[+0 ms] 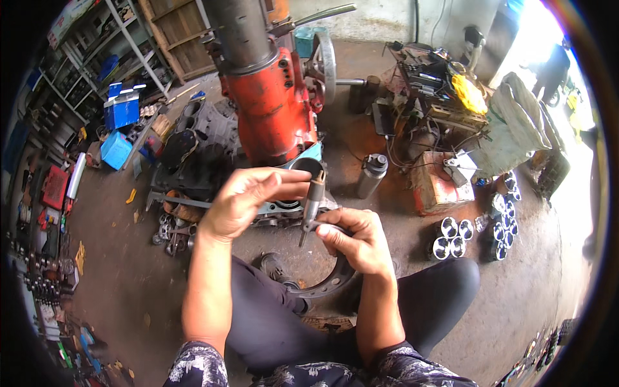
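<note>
Hands (361, 244) at micrometer (338, 278), carton (431, 184) print unreadable

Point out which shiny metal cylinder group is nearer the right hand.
The compact group of four, by the right knee; the longer group stands farther right.

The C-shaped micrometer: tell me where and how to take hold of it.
Take the micrometer by the lower bend of its curved frame, probably best from the right. The bow is broad there, its open side faces left, and the slim spindle is avoided. The right hand pinches higher up.
</note>
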A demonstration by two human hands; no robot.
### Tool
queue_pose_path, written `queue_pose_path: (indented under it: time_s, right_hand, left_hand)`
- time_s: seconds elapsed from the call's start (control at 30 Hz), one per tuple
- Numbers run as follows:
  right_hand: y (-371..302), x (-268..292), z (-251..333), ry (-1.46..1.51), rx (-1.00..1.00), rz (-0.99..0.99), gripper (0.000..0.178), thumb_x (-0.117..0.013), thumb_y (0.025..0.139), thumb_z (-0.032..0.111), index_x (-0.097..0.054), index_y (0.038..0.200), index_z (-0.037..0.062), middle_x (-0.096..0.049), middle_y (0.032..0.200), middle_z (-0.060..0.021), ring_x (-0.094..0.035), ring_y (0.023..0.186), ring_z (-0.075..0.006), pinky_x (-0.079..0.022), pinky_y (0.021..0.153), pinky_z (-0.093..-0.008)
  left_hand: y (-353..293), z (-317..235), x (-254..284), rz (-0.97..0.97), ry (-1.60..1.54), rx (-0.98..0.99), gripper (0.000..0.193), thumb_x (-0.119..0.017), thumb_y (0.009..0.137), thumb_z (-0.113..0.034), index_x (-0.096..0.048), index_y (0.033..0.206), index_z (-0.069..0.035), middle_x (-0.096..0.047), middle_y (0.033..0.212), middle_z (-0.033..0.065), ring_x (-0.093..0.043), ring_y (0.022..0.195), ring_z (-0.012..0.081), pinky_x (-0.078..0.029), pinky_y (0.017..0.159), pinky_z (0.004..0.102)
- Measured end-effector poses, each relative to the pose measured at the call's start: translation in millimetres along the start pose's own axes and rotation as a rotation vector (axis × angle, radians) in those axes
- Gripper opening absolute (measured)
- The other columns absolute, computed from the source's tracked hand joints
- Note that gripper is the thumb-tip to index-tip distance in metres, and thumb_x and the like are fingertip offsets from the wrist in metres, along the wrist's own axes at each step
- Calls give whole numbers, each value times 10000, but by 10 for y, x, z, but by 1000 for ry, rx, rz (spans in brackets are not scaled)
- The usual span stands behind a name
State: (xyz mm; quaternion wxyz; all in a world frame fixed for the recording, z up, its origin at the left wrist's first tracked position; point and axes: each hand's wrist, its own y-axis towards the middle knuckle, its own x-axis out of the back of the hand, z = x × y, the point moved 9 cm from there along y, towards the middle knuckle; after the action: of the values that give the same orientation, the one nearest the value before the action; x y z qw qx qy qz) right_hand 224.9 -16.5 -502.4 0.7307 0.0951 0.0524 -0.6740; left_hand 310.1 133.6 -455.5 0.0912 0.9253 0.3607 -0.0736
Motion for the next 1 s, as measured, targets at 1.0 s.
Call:
queue_pose_path:
  time_s: [1.0]
  right_hand:
    - [254, 587, -654, 255, 6, -347, 127, -704, 1037, 125, -682, 989, 10, -618, 720, 3, -543, 595, -72, -419, 551, -247]
  left_hand:
    - [203, 89, 267, -370, 635, -31, 822, -720, 1012, -496, -472, 1557, 67, -580, 1541, 222, -538, 1451, 307, -411, 1206, 461]
